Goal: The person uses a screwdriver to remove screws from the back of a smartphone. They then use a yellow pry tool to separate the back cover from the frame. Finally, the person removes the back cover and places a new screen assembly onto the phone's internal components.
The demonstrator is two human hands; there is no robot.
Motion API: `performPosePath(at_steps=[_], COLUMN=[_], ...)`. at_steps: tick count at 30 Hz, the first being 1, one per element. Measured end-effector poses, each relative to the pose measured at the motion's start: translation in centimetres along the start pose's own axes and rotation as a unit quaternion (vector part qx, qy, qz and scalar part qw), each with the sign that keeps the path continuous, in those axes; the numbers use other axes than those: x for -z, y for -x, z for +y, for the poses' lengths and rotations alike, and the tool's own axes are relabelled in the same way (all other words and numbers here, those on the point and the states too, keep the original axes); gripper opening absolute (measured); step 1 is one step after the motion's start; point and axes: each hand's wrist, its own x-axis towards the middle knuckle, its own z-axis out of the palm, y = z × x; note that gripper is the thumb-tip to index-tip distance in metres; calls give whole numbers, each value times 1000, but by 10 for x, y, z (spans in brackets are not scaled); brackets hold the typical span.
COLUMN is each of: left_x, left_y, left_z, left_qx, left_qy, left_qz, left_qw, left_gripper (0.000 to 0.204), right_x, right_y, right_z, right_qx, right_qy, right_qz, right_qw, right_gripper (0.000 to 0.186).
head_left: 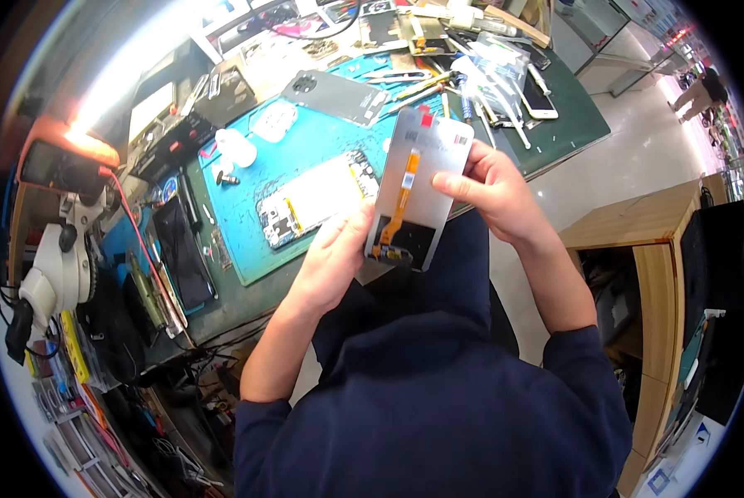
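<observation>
Both my hands hold a phone screen panel (422, 178) by its long edges, above my lap at the bench's front edge. Its silvery back faces me, with an orange flex cable down the middle and a black patch at the lower end. My left hand (336, 249) grips the lower left edge, its fingers mostly hidden. My right hand (492, 191) pinches the upper right edge, thumb on the back. Left of the panel, an opened phone body (326, 203) lies on the blue mat, its circuit boards and orange cables exposed. A dark phone back cover (335, 95) lies beyond it.
A small white bottle (237, 149) stands on the blue repair mat (247, 249). Tweezers and pens (422, 83) lie with loose parts at the back. A white phone (538, 100) is at right, a dark phone (183, 253) at left. A wooden cabinet (638, 216) stands right of me.
</observation>
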Motion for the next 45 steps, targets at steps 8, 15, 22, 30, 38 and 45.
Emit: performPosePath(at_steps=[8,15,22,30,38,45], left_x=[3,20,35,27,-18,5], left_y=[19,28,29,38,49,52], left_z=[0,20,38,31,-3,-2], left_qx=[-151,-200,-225,-222,-254,-74], left_qy=[135,55,-47,-115,70,204], left_qz=[69,192,199,162,108,114], left_qw=[977,959,953,955,959,969], left_gripper=[51,47,58,58,46,40], right_x=[-46,-1,-32,-30,-59,-43], right_y=[-17,-10,-36,-14,-20,-58], right_z=[-9,3,30,51,11,-2], right_qx=[37,-139,-317,-310,261,337], right_qy=[-78,-304,-409,-368,266,423], right_qz=[77,-104,-314,-354,-159,-194], right_qw=[993,937,796,802,914,819], right_gripper=[41,119,95,94,94,82])
